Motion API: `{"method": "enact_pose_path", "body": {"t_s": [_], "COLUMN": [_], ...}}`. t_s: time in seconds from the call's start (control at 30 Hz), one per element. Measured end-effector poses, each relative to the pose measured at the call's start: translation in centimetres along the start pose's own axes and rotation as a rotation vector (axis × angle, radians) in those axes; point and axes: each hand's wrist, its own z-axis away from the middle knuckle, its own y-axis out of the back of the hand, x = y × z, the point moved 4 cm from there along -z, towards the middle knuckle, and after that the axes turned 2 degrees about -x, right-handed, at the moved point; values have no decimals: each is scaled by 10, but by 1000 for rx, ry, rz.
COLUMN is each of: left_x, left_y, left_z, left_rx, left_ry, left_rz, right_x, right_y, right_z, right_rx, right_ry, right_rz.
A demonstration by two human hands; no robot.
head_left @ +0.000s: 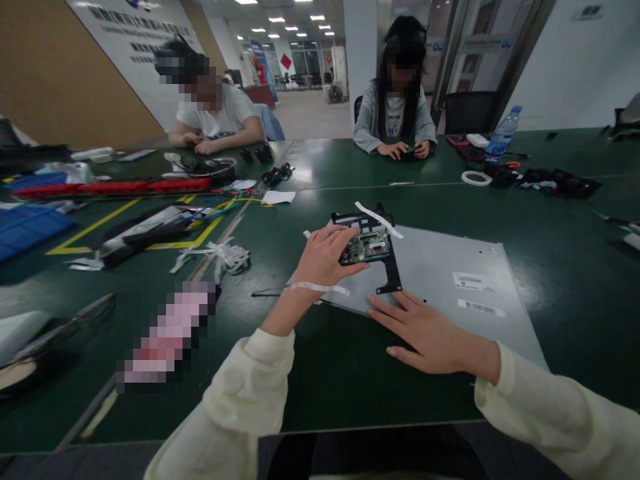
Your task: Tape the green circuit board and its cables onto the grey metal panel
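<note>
My left hand (324, 257) is closed on a small green circuit board (367, 245), which sits on a black metal bracket (387, 267). A white strip of tape (377, 219) lies across the bracket's top, and another strip crosses my left wrist. The bracket rests on a grey metal panel (450, 280) carrying white labels. My right hand (425, 330) lies flat and open, fingers stretched out, on the panel's near edge.
Two people sit across the green table (350, 180), each handling small parts. Cables, a red bar (110, 187), blue trays and crumpled tape (225, 257) clutter the left. A water bottle (503, 133), a tape roll (476, 178) and black items lie far right.
</note>
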Motion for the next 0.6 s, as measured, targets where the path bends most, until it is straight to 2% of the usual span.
{"method": "enact_pose_path", "body": {"t_s": [0.1, 0.37, 0.6], "left_x": [2, 22, 26], "left_y": [-7, -34, -54], "left_z": [1, 4, 8], "left_rx": [-16, -179, -266], "left_ry": [-4, -10, -44], "left_rz": [24, 75, 54], "right_x": [-9, -26, -34], "right_y": [0, -1, -3], "right_z": [1, -3, 0], "right_rx": [-29, -78, -41], "right_ry": [79, 298, 463], "right_rz": [-45, -152, -149]}}
